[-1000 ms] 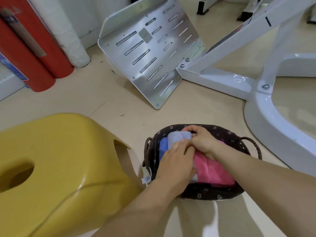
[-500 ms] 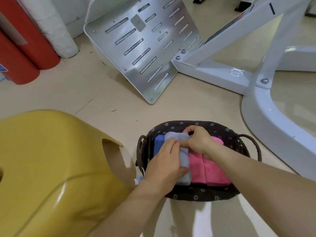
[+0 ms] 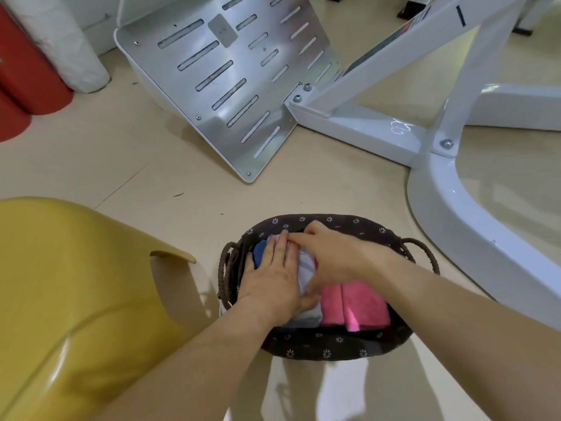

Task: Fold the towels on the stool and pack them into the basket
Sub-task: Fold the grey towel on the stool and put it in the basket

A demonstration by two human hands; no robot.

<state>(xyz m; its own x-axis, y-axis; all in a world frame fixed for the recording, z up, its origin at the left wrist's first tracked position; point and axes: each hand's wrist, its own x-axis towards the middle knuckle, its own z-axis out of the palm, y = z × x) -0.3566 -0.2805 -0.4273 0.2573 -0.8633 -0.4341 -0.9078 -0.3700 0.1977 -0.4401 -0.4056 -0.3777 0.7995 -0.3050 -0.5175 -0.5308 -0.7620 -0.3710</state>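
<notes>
The floor point(image 3: 158, 165) was pale beige, smooth and glossy, with faint seams and patches of soft glare. A slotted silver metal plate point(image 3: 230, 86) sat tilted on it, bolted at one corner to a white-painted metal frame point(image 3: 358, 126) whose broad curved base point(image 3: 473, 226) swept off to the right. At far left stood two red cylinders point(image 3: 27, 86) beside a white wrapped roll point(image 3: 76, 47), possibly foam, near a white wall point(image 3: 100, 16).

Towels under hands
Left hand point(image 3: 273, 278) covers most of the blue towel point(image 3: 260, 252) and pale towel point(image 3: 305, 268); right hand point(image 3: 331, 256) hides the pink towel point(image 3: 355, 305)'s far end; the stool point(image 3: 76, 284) is cut off by the left edge.
</notes>
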